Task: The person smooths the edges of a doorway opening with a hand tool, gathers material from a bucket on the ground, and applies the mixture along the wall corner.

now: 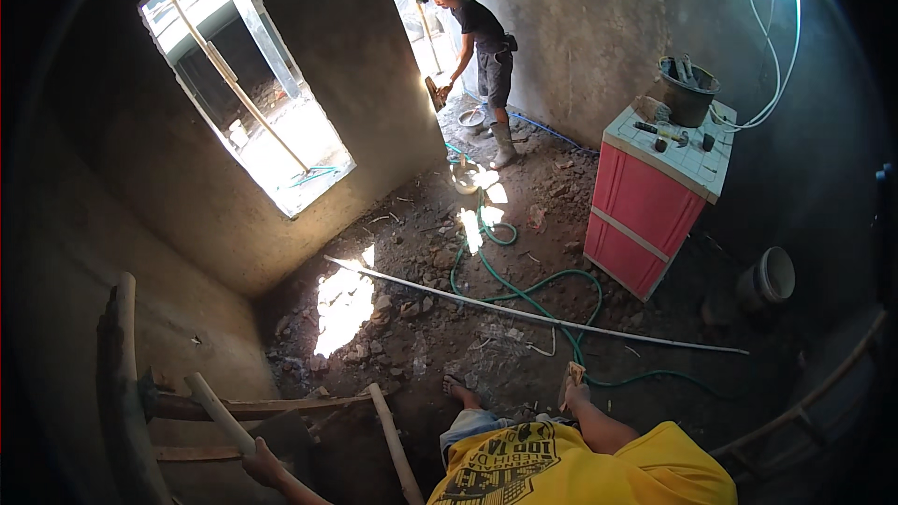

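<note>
Presently, the left hand is closed around a pale, round pole slanting up from the wooden ladder frame at lower left. The right hand grips a small tan, flat-edged tool, held upright above the rubble floor, near the green hose.

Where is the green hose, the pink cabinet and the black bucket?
Green hose (529,292), head view, on the curved loop lying on the dirt floor.
Pink cabinet (645,206), head view, on its pink front panel.
Black bucket (688,98), head view, on its dark side wall, atop the cabinet.
</note>
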A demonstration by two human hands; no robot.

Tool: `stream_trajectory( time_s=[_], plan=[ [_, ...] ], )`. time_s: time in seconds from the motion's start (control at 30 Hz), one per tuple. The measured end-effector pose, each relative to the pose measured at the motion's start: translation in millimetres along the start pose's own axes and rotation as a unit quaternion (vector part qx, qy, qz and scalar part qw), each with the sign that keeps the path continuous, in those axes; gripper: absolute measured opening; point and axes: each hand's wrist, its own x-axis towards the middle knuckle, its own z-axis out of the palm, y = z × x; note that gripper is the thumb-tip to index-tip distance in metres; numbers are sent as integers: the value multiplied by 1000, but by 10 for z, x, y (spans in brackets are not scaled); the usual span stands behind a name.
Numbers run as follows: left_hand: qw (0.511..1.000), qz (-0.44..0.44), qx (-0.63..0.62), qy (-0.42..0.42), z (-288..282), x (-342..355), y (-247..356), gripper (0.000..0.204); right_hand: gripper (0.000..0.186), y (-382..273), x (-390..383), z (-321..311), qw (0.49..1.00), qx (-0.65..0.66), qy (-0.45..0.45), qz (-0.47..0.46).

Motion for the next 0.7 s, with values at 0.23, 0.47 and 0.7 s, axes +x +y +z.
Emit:
stream_trajectory(
  time_s=[0.23,0.47,0.7],
  plan=[
    [1000,-7,16,-25,47,64,-54,53,59,-53,-86,-60,1000,-13,-9,12],
    [999,-16,25,-23,119,151,-178,53,61,-20,7,-1,1000,-26,-6,11],
    [999,-15,-2,-30,22,57,-47,51,61,-57,-50,-31,1000,-27,-10,9]
  ],
)
